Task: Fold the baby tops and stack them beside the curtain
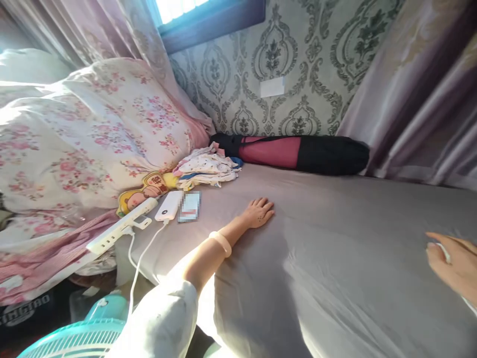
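My left hand (pixel 260 213) lies flat on the grey fitted sheet (pixel 335 238), its fingers spread and nothing in it. A pale bangle (pixel 221 243) circles that wrist. At the right edge of the view, my right hand (pixel 452 263) hovers over or rests on the sheet; which one I cannot tell. Its visible fingers are slightly apart, with a white ring-like band (pixel 444 252) on one, and I see no object held. Left of my left hand are a white power bank (pixel 169 206) with a cable and a blurred-out flat item (pixel 190 206).
A white power strip (pixel 122 226) lies at the bed's left edge, near a yellow plush toy (pixel 137 199) and folded clothes (pixel 208 166). Floral bedding (pixel 112 129) is piled behind. A black-and-red long bag (pixel 276 151) lies along the wall. A turquoise fan (pixel 82 338) stands lower left.
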`<state>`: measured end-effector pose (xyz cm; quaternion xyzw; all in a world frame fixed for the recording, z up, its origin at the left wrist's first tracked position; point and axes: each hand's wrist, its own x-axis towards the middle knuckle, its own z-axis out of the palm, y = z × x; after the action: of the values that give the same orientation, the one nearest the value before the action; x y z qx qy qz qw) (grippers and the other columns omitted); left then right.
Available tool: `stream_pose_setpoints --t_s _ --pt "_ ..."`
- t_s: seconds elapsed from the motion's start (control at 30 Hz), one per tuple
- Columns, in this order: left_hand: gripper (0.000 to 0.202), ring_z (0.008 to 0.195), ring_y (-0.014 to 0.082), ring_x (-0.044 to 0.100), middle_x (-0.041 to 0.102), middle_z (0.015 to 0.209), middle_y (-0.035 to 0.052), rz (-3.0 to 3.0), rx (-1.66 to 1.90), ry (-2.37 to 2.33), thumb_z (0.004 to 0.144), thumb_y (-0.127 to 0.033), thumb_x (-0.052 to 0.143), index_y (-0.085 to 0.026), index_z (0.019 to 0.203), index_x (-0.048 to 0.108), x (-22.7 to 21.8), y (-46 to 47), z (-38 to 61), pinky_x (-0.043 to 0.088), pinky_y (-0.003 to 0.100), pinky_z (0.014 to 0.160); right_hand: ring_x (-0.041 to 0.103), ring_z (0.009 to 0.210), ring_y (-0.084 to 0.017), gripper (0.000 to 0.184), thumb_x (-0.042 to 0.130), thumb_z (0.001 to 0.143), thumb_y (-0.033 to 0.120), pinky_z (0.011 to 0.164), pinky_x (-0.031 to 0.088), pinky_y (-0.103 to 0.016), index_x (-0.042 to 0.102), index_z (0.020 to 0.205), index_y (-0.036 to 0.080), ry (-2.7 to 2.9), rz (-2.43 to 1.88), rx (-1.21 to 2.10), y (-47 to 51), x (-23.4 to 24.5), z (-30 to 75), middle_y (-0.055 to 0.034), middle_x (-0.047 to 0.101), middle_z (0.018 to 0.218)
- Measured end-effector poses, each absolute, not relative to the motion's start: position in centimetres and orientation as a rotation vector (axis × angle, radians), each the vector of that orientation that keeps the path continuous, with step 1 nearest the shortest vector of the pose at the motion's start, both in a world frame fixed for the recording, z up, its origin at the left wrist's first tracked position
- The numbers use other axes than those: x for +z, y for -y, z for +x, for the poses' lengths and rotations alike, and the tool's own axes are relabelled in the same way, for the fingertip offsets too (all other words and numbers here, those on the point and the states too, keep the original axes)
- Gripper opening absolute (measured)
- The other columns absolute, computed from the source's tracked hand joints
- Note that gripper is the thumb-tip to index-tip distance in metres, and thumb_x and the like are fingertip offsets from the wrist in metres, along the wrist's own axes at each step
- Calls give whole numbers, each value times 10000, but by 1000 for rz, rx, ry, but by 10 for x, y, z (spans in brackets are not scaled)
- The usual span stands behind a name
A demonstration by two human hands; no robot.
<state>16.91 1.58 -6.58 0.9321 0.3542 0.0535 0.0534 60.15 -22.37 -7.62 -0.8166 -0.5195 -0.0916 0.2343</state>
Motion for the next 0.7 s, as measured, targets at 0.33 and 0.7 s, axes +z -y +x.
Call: stream_pose_setpoints --t_s 0.33,0.7 --pt "456 1299 244 507 551 1418 126 2540 313 -889 959 -417 435 -183 1318 593 -66 -46 157 376 374 1105 670 853 -249 425 320 935 350 801 510 -380 703 1067 218 1889 -1807 -14 117 -68 395 -108 692 905" --pt "341 935 245 683 748 930 110 2095 926 -1695 821 -199 471 -98 1029 722 -1 -143 31 518 358 880 605 909 -239 268 409 979 218 826 468 -367 658 1074 189 1979 -1730 -245 123 -94 362 -83 650 995"
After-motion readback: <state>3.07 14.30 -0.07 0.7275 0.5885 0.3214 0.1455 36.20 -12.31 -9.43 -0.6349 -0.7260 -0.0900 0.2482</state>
